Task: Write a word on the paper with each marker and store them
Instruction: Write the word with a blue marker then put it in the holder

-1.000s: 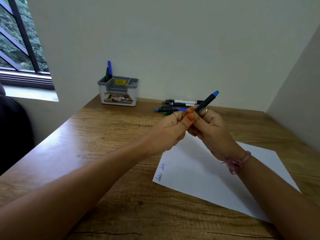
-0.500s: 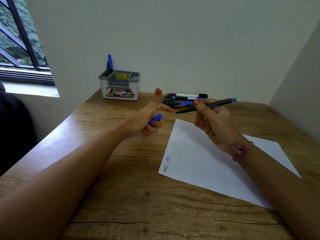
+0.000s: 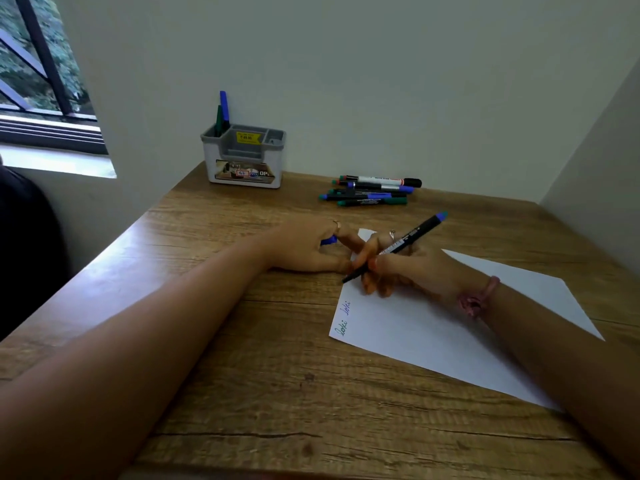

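The uncapped marker (image 3: 394, 247) sits in the right hand (image 3: 398, 268), pinched in a writing grip, its dark tip angled down and leftward to the near-left edge of the paper (image 3: 433, 327), its blue tail end pointing up and away to the right. A second ago both hands were raised together above the worktop (image 3: 242, 393), pulling the cap off; half a second ago they had parted in the air. Now both have come down: the cap is off, and the tip hovers at or just above the sheet, though I cannot tell whether it touches. To my eye, the third word is about to be written.

The left hand (image 3: 311, 245) lies just left of the right one, knuckles up, fingers curled round the blue cap (image 3: 329, 240), with its fingertips at the top-left corner of the paper, probably steadying it. The right wrist rests on the sheet, forearm crossing it.

Nearer the person than the tip, along the same edge, stand two written words (image 3: 343, 318), one green, one blue. Beyond the hands lies a heap of markers (image 3: 374, 190) not yet used, and further left of them the grey holder (image 3: 242, 161) has two markers (image 3: 221, 114) standing in its left compartment.
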A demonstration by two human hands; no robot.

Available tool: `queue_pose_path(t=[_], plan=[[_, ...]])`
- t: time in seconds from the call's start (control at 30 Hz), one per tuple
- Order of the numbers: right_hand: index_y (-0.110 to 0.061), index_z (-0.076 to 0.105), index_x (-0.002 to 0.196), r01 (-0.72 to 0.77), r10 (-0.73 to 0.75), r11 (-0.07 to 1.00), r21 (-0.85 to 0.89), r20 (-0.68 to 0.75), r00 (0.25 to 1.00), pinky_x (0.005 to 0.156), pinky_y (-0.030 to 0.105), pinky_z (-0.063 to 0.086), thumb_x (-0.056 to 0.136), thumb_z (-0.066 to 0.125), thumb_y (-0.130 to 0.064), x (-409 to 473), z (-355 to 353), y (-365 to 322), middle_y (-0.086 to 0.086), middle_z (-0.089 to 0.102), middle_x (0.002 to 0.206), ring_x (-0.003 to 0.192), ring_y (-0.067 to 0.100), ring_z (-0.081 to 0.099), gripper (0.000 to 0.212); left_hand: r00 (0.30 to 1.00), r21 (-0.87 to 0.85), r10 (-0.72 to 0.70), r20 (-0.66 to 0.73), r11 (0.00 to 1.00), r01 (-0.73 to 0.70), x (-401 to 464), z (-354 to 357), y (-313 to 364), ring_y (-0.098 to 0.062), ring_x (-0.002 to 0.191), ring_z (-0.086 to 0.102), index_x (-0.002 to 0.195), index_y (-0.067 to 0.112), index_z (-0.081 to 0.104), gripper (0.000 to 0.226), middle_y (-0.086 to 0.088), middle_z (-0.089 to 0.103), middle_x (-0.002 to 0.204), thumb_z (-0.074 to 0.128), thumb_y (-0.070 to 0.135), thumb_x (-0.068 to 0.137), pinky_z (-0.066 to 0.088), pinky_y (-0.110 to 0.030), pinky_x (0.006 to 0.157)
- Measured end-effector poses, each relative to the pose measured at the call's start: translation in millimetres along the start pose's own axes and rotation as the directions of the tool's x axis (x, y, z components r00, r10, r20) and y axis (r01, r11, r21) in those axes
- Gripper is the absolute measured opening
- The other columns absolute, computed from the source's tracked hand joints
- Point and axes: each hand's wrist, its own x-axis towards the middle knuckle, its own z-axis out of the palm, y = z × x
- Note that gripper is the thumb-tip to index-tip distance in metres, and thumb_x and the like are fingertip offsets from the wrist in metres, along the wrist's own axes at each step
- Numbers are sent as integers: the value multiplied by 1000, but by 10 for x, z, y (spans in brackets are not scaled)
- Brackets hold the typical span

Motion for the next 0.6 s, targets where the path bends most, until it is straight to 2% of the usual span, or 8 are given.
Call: queue_pose_path(t=[0.03,0.1,0.17,0.2,0.27,0.33,0.47,0.6], plan=[[-3,62,89,5,-4,999,-43,29,1000,53,20,51,79,54,-6,25,1,-11,2,68,67,59,11,64,13,1000,11,-1,-2,1000,1,16,12,-30,0,64,42,120,31,52,34,18,44,73,55,43,88,30,-10,56],[-6,64,88,24,-20,992,-120,36,999,51,19,50,79,58,0,92,19,-18,1,67,63,55,10,61,12,1000,10,-8,-13,1000,8,34,31,-68,-2,61,41,112,26,55,29,14,44,70,58,41,87,28,-15,54],[-4,64,84,41,-43,993,-113,-19,999,47,18,48,76,59,-4,149,61,26,2,65,58,49,9,57,9,1000,-31,-8,-30,999,7,34,36,-69,3,59,44,95,27,57,15,18,41,66,62,37,85,29,-11,52],[-4,63,81,49,-55,993,-107,-57,997,46,18,47,74,59,-7,158,76,49,3,64,57,47,8,56,9,999,-57,11,-39,998,-13,26,27,-56,10,60,46,93,31,56,13,20,42,67,64,37,84,31,-8,52],[-8,62,76,54,-65,991,-125,-90,994,47,19,46,73,58,-9,141,75,89,11,63,64,47,7,56,5,998,-110,42,-45,993,-47,24,26,-54,24,65,44,107,34,58,26,27,45,72,66,39,82,31,0,56],[-11,60,74,60,-75,986,-156,-92,993,48,20,47,74,56,-9,100,53,111,13,59,66,48,7,55,4,998,-143,45,-32,988,-49,25,24,-45,31,68,42,115,29,59,35,32,44,77,67,37,82,29,6,59],[-9,57,72,98,-116,972,-215,-73,991,47,17,46,75,55,-8,81,61,111,6,55,59,47,5,53,4,998,-150,52,-22,987,-55,50,28,-54,31,69,41,116,26,58,39,32,44,80,67,37,81,28,8,59],[-11,58,71,119,-139,972,-204,-84,987,46,17,45,74,56,-9,96,70,121,0,56,57,47,4,52,5,999,-142,45,-13,989,-47,52,31,-64,33,68,39,118,24,57,39,31,43,81,66,37,82,28,9,59]])
